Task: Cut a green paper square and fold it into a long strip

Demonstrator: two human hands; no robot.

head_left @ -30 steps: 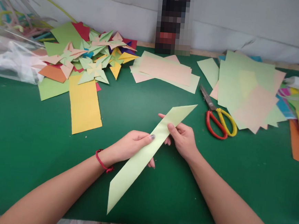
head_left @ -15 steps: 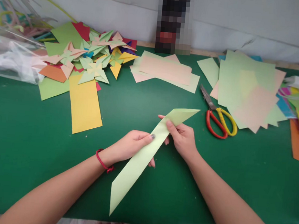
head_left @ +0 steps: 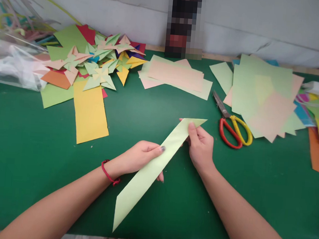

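A long strip of pale green paper (head_left: 146,179) slants across the middle of the view, with pointed ends. My left hand (head_left: 145,157) pinches its middle, thumb on top and fingers beneath. My right hand (head_left: 200,143) grips the upper end, its thumb pressing on the pointed flap there; most of its fingers are hidden behind the paper. To the right of that hand lie scissors (head_left: 226,115) with one red and one yellow handle.
Folded paper stars (head_left: 100,74) and coloured sheets are piled at the back left, beside a clear plastic bag (head_left: 15,56). A yellow sheet (head_left: 90,114) lies in front. Pink and green rectangles (head_left: 176,75) rest at the back; larger sheets (head_left: 261,94) are stacked right on the green table (head_left: 49,144).
My right hand has slid outward to the right, its thumb now nearer the tip of the flap. The flap at the upper end looks narrower. My left hand keeps its hold.
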